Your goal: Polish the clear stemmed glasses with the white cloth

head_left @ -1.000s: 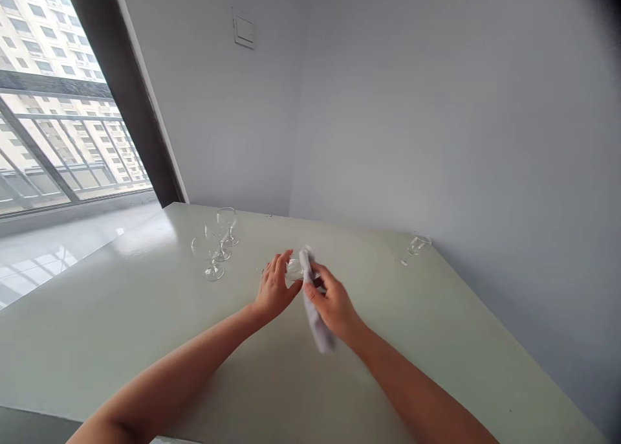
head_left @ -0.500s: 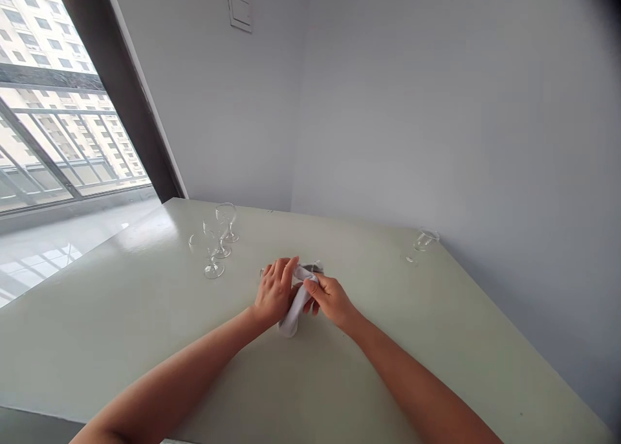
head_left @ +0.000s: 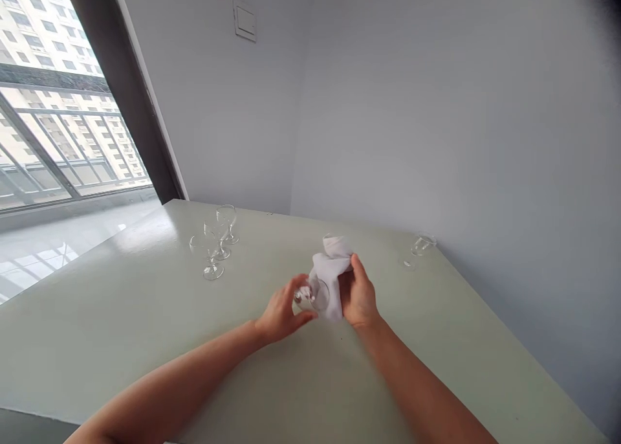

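Observation:
My left hand curves its thumb and fingers around a clear drinking glass, whose round rim faces right toward the cloth. Any stem or foot on this glass is hard to make out behind the fingers. A white cloth is bunched in my right hand, thumb on top, its folds hanging beside the glass's rim and partly behind it. Both hands are above the middle of the pale table.
Three clear stemmed glasses stand close together on the left side of the table. One more clear glass is near the right back edge, by the grey wall. A window is at the far left.
My hands have moved apart, the right one going right and slightly up with the cloth. The glass, mostly hidden before, now shows its rim, and the cloth is more spread out.

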